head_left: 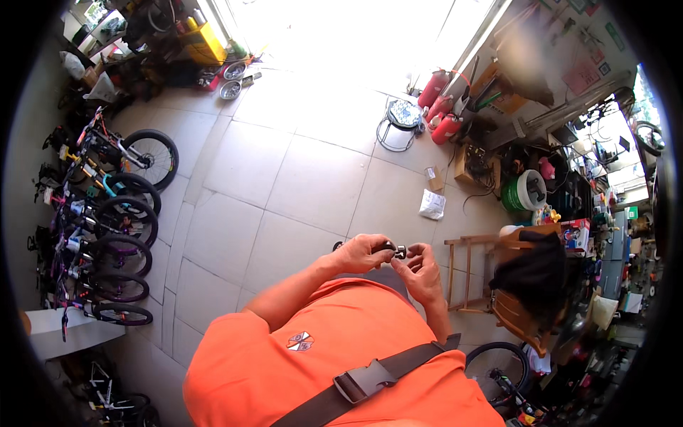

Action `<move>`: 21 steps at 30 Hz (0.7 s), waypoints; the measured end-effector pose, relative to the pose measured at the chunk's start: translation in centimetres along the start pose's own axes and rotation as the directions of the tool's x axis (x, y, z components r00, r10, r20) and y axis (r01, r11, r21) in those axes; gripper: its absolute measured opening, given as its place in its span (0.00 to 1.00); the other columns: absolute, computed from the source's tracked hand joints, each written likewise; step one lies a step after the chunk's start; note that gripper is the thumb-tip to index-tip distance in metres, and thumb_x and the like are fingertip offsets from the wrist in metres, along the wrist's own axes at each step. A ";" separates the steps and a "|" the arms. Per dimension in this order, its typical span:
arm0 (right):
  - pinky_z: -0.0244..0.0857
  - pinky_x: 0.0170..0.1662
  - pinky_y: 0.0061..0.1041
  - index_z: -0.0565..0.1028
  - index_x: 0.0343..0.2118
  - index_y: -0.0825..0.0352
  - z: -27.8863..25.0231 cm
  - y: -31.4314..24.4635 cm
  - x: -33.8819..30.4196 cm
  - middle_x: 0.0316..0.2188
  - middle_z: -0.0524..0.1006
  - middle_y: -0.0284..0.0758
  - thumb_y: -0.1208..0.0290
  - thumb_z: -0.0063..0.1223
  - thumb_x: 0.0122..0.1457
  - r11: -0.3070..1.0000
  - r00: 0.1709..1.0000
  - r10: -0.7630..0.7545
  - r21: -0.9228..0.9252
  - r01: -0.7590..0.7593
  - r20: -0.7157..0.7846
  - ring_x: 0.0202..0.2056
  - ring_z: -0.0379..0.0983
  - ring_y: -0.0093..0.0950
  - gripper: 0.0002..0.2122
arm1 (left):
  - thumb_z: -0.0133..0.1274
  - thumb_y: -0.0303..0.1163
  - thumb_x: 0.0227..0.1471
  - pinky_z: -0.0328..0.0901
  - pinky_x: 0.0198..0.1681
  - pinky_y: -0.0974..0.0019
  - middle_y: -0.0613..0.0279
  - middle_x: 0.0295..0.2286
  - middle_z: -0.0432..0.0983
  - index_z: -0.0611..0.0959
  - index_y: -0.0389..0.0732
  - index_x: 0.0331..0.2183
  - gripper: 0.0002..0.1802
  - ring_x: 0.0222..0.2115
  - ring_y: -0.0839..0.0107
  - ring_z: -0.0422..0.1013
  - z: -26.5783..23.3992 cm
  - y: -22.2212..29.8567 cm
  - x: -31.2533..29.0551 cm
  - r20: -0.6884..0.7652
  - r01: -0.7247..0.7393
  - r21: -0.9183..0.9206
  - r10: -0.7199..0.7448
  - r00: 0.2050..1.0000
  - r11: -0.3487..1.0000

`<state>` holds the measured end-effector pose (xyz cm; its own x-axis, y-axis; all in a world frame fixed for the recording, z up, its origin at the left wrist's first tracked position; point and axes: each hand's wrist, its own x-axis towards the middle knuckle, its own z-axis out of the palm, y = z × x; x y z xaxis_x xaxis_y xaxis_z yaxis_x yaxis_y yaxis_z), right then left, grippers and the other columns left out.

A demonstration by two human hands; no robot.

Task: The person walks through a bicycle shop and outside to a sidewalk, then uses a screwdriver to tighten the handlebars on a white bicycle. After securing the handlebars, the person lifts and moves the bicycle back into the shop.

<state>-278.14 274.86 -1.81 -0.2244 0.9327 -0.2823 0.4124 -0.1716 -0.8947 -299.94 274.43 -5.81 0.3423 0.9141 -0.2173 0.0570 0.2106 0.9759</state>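
Note:
Both hands meet in front of my orange shirt. My left hand (364, 255) is closed, with fingers and thumb pinched around a small black and silver part (401, 251). From the other side, my right hand (422, 274) grips the same part between thumb and fingertips. The part is too small and too covered by fingers to tell its kind. A little dark shape (337, 246) shows just left of my left hand; whether it belongs to the held part I cannot tell.
A row of bicycles (124, 235) lines the left wall. At right stand a wooden chair (509, 313) with dark cloth (530, 267) and a cluttered workbench (612, 263). Farther off are a stool (400, 122), red fire extinguishers (445, 128) and a white package (432, 205) on the tiles.

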 end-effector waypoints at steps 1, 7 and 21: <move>0.70 0.31 0.23 0.76 0.45 0.71 0.7 -1.1 2.1 0.34 0.77 0.32 0.65 0.71 0.57 0.999 0.999 -0.029 0.024 0.029 0.012 0.29 0.73 0.19 0.20 | 0.56 0.32 0.64 0.70 0.31 0.68 0.63 0.30 0.82 0.83 0.36 0.46 0.12 0.27 0.77 0.75 -2.4 0.2 1.3 0.065 0.047 -0.060 -0.043 0.997 0.997; 0.73 0.34 0.24 0.79 0.49 0.70 3.6 -5.2 17.0 0.37 0.79 0.35 0.69 0.68 0.60 0.936 0.932 -0.342 -0.045 0.349 0.117 0.31 0.77 0.22 0.18 | 0.52 0.28 0.66 0.71 0.35 0.68 0.63 0.32 0.81 0.80 0.35 0.47 0.10 0.30 0.77 0.76 -15.1 1.8 10.3 0.170 -0.003 -0.010 0.005 0.986 1.000; 0.73 0.45 0.30 0.79 0.47 0.73 19.2 -25.8 59.4 0.36 0.84 0.42 0.54 0.59 0.64 0.979 0.628 -0.114 -0.021 0.203 0.770 0.39 0.81 0.31 0.23 | 0.59 0.34 0.64 0.72 0.36 0.73 0.66 0.33 0.81 0.82 0.35 0.46 0.14 0.31 0.80 0.76 -47.3 6.1 22.3 -0.490 0.011 -0.102 -0.059 0.870 0.995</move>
<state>-319.11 328.63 -2.16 -0.8676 0.3610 -0.3420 0.3765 0.0275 -0.9260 -336.36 312.51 -5.69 -0.1647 0.9523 -0.2568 -0.0348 0.2546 0.9664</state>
